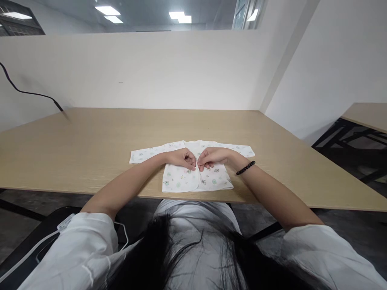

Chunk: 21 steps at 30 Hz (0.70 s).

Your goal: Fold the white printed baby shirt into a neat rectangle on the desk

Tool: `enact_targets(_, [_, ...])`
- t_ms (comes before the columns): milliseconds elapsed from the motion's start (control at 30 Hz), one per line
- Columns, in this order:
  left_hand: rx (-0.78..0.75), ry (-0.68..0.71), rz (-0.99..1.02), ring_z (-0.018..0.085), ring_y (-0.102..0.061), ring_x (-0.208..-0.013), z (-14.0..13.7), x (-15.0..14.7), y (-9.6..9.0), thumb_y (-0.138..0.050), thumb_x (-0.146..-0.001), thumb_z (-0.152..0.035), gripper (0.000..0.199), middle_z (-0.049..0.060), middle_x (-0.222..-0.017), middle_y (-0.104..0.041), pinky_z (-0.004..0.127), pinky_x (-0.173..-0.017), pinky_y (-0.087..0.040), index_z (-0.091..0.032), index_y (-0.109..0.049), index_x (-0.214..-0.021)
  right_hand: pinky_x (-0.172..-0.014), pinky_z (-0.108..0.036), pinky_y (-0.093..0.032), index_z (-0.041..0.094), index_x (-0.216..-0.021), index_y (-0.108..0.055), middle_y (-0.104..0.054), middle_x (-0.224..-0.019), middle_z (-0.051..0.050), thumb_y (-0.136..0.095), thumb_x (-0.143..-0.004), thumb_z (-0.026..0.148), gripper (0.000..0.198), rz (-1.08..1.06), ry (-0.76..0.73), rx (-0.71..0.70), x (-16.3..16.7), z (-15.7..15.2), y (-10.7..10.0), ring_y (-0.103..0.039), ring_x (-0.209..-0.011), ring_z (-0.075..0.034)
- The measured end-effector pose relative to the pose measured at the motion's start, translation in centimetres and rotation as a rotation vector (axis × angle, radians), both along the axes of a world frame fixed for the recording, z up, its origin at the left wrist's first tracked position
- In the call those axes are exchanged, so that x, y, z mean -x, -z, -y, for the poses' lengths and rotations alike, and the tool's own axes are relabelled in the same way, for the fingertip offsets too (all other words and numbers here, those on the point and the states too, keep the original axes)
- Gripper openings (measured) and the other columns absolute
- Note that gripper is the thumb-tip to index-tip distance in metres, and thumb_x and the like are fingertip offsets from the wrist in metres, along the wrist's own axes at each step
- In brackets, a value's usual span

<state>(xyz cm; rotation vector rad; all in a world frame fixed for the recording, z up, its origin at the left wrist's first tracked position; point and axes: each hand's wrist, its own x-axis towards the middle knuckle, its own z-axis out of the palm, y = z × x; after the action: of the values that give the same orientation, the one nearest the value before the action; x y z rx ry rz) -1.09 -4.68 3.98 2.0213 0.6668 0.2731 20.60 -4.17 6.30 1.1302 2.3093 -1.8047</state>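
Observation:
A small white baby shirt [181, 179] with a pale printed pattern lies spread on the table, its sleeves stretched out to both sides and its hem toward me. Down its middle runs the front opening. My left hand [183, 158] is closed there, its fingertips pinching the shirt's edge. Right beside it, my right hand [211, 157] pinches the other edge at the same height, with the fingers bent. The fingertips of both hands nearly meet, and whatever small fastening may lie between them is hidden.
The wooden table [105, 129] reaches back to a low white wall [166, 72]. A black cable [33, 94] hangs at the left. Another table [365, 114] stands at the far right. A white cord [30, 253] runs near my left sleeve.

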Motion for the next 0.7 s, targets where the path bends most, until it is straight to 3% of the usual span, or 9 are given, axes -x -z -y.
enact_targets(133, [0.041,0.015,0.038,0.007,-0.041,-0.057,-0.01,-0.08,-0.15,-0.078,-0.074,-0.039,0.028,-0.003,-0.064,-0.053,0.022,-0.054,-0.032,-0.013,-0.069,-0.075,-0.053,-0.018,-0.045,0.014,-0.076,-0.077,-0.074,-0.072,-0.004,-0.081,-0.063,0.032,0.023,0.002,0.042,0.009,-0.04,-0.09,0.27,-0.058,-0.058,-0.008])
enact_targets(267, [0.061,-0.014,0.059,0.007,-0.041,-0.057,0.07,-0.23,-0.06,-0.08,-0.072,-0.039,0.029,-0.004,-0.062,-0.052,0.022,-0.054,-0.032,-0.013,-0.067,-0.07,-0.057,-0.02,-0.049,0.014,-0.072,-0.076,-0.072,-0.068,-0.005,-0.082,-0.061,0.034,0.024,0.013,0.099,-0.026,0.09,0.04,0.48,-0.062,-0.061,-0.011])
enact_targets(500, [0.071,-0.033,0.06,0.006,-0.042,-0.056,-0.16,-0.06,0.2,-0.081,-0.07,-0.037,0.028,-0.004,-0.061,-0.053,0.021,-0.053,-0.032,-0.013,-0.067,-0.069,-0.054,-0.021,-0.047,0.015,-0.07,-0.074,-0.07,-0.063,-0.003,-0.075,-0.064,0.027,0.013,0.009,0.07,-0.134,0.24,0.63,0.23,-0.062,-0.059,-0.012])
enact_targets(700, [0.078,-0.077,0.123,0.006,-0.04,-0.055,-0.62,0.15,0.47,-0.08,-0.07,-0.037,0.028,-0.004,-0.06,-0.05,0.021,-0.052,-0.03,-0.013,-0.067,-0.069,-0.056,-0.021,-0.049,0.016,-0.071,-0.072,-0.068,-0.061,0.0,-0.07,-0.064,0.018,0.008,-0.103,0.105,-0.147,0.04,0.37,0.32,-0.061,-0.056,-0.011])
